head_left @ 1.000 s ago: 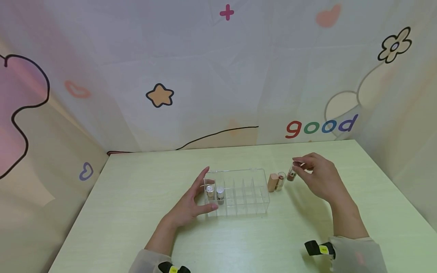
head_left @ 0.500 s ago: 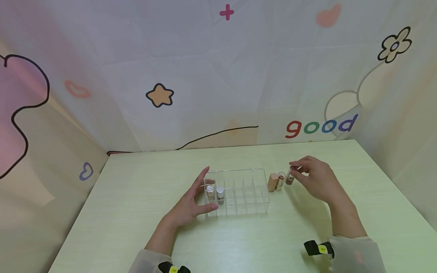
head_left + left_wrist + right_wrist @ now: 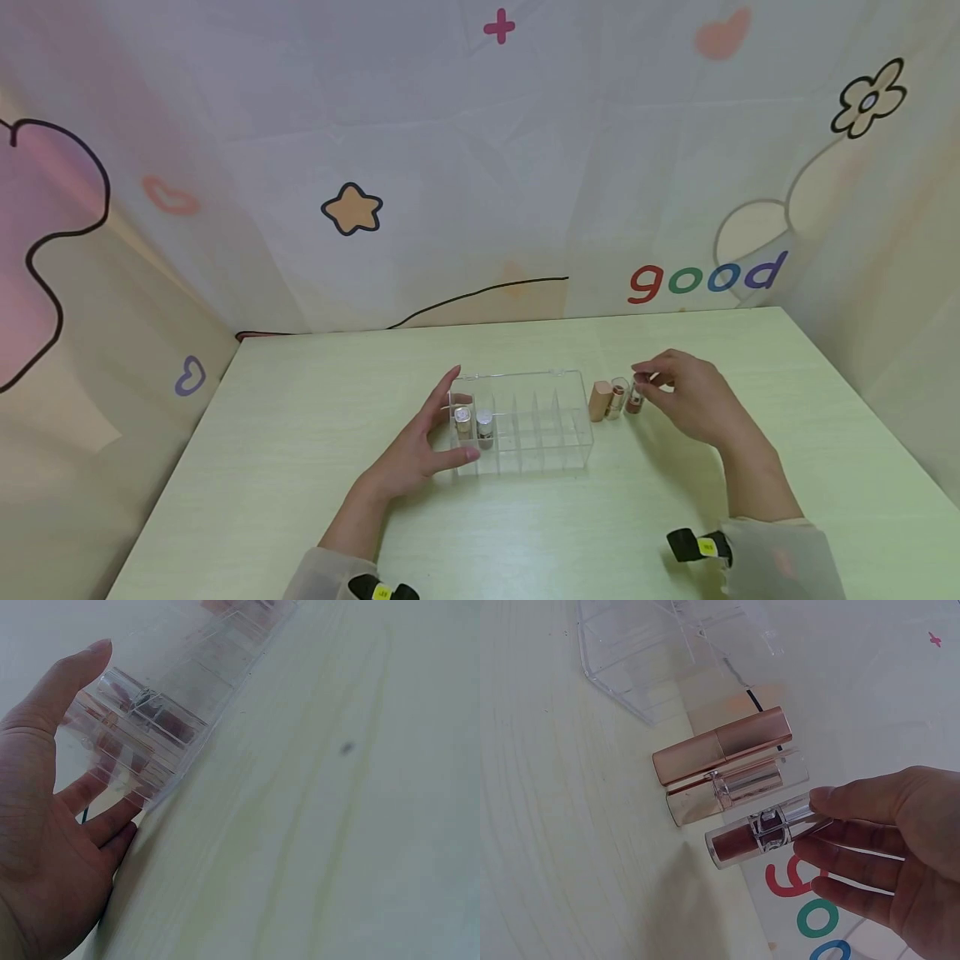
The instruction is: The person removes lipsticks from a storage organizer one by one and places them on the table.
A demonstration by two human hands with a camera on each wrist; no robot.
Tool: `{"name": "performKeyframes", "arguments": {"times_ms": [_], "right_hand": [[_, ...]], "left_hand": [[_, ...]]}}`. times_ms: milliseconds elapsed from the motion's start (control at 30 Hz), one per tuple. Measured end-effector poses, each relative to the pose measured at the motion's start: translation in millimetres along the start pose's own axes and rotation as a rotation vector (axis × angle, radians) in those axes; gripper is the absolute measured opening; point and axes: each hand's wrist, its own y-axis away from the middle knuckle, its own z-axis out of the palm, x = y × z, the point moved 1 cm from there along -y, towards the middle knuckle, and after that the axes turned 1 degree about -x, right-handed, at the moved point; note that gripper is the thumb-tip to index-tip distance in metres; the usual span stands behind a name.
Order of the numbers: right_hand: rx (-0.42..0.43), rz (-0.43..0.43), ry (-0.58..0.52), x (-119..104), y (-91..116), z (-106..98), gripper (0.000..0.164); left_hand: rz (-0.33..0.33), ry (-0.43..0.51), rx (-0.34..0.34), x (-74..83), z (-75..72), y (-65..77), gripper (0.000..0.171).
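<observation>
My right hand [image 3: 693,398] pinches a lipstick [image 3: 742,841] by its silver end; its clear end shows a dark reddish-brown colour. Right beside it stand a rose-gold lipstick [image 3: 724,745] and a clear-capped gold lipstick [image 3: 739,787], both upright on the table. To their left is a clear plastic organizer [image 3: 534,454] split into narrow slots. Its left end is gripped by my left hand [image 3: 412,458], thumb on the front and fingers round the side and back. Two silver-topped lipsticks, one [image 3: 462,423] in the end slot and another [image 3: 485,427] beside it, stand in the organizer.
A pale wood-look table [image 3: 300,483] carries everything. Behind it hangs a printed cloth backdrop [image 3: 465,208] with a star, hearts and the word "good", and its sides close in the table at left and right.
My right hand has brought the pinched lipstick a little left and toward me, closer to the two standing lipsticks. The left hand and the organizer stay where they were.
</observation>
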Motion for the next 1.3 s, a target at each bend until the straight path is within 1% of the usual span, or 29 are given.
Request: {"name": "performKeyframes", "arguments": {"times_ms": [400, 767, 1300], "right_hand": [[-0.020, -0.013, 0.010, 3.4, -2.1, 3.2, 0.023], [-0.033, -0.013, 0.008, 3.4, -2.5, 4.7, 0.024], [-0.050, 0.003, -0.008, 4.9, -2.1, 4.8, 0.030]], "left_hand": [[0.013, -0.012, -0.004, -1.1, -0.2, -0.4, 0.109], [0.001, -0.010, 0.001, 0.7, 0.2, -0.1, 0.108], [-0.003, -0.027, 0.005, 2.0, 0.2, 0.8, 0.109]]}}
